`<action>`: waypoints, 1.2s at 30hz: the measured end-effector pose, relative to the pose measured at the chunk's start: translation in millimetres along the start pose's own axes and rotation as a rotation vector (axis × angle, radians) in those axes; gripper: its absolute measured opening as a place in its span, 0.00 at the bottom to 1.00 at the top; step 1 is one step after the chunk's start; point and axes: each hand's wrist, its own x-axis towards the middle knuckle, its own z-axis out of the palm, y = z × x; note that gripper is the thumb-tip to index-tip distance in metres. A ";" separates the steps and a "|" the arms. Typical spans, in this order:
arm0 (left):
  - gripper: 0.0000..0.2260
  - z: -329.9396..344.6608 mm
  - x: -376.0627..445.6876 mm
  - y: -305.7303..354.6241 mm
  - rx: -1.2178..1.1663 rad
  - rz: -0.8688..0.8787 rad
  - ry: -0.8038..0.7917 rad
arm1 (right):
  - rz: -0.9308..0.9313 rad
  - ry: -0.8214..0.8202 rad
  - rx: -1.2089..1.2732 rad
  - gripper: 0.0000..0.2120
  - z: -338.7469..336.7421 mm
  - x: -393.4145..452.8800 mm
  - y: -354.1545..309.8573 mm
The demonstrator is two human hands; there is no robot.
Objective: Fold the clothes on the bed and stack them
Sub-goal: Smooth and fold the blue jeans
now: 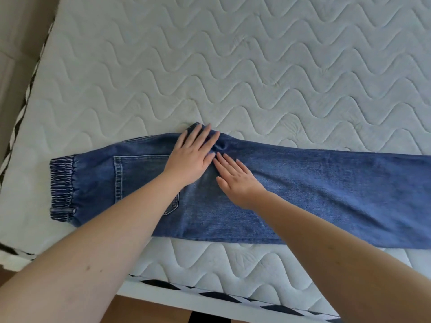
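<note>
- Soft, even daylight fills the scene; the white quilted mattress (256, 66) reads bright without glare.
- Faint shadows sit under the forearms and along the near edge of the jeans (303, 183).
- Wide-angle distortion bends the mattress edges at left and bottom.
- Detail is slightly soft overall, with compression smearing on the left hand (191, 157) and right hand (238, 180).

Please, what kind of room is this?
Probably a bedroom: blue jeans lie flat on a bare quilted mattress with striped edging, and both hands press on them.
</note>
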 end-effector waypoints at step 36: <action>0.09 -23.0 40.9 -54.3 -0.468 -0.149 0.055 | 0.365 0.373 0.380 0.05 -56.4 54.2 21.0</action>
